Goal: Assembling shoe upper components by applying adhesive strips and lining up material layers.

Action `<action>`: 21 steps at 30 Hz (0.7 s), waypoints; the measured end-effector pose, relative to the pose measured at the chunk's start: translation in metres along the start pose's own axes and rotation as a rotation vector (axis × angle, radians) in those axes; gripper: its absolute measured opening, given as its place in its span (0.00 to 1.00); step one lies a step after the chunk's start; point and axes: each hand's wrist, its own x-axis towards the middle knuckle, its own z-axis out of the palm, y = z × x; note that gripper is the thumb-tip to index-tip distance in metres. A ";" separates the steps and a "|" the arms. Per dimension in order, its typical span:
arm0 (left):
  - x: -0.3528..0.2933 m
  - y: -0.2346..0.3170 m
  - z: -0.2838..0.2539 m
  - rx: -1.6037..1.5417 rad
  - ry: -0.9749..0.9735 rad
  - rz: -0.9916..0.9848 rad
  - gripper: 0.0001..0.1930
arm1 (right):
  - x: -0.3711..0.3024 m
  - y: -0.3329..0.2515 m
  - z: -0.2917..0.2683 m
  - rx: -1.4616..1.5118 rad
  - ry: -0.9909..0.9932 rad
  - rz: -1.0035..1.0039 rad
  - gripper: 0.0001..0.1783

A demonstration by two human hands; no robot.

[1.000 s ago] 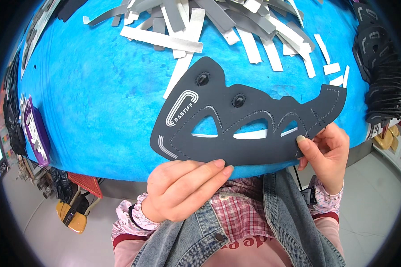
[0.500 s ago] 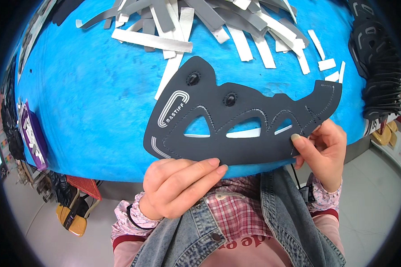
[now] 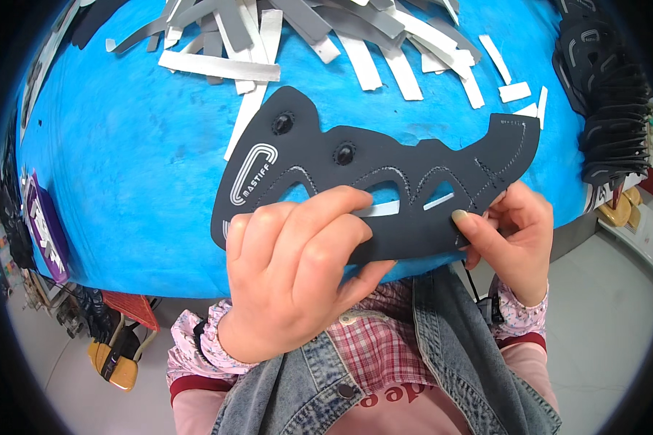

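Over at the left edge of the blue table [image 3: 123,167] we've got a purple box [image 3: 42,230], half lost in the lens curve. Our left hand [image 3: 297,275] is clamped on the lower left of the black cut-out piece [image 3: 384,163], fingers curled over its front, held up just above the table edge. It looks already stitched and fitted with two studs, so we'd guess it's mostly done; what's left is hard to say. Our right hand [image 3: 511,232] pinches its lower right edge. Grey and white strips [image 3: 355,43] litter the far side, and a stack of black pieces [image 3: 609,109] sits cut off at the right rim.
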 end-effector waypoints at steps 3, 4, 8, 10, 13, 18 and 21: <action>0.002 0.001 0.003 -0.002 -0.004 0.018 0.30 | 0.000 -0.002 -0.002 -0.006 -0.015 0.023 0.08; 0.002 0.002 0.004 -0.013 -0.001 0.020 0.29 | 0.001 -0.002 -0.001 -0.003 -0.014 0.024 0.08; 0.005 0.003 0.006 -0.009 -0.006 0.025 0.29 | 0.003 -0.003 -0.001 0.004 -0.028 0.034 0.08; 0.005 0.002 0.006 -0.045 -0.013 0.012 0.29 | 0.003 -0.003 -0.001 -0.015 -0.030 0.024 0.08; 0.007 0.003 0.004 -0.097 -0.040 -0.011 0.28 | 0.003 -0.003 0.001 -0.028 -0.012 0.034 0.08; 0.009 0.007 0.002 -0.096 -0.056 -0.048 0.27 | 0.003 0.007 0.002 -0.114 0.015 -0.081 0.11; 0.008 0.008 0.002 -0.096 -0.060 -0.059 0.27 | 0.003 0.007 0.002 -0.145 0.025 -0.075 0.14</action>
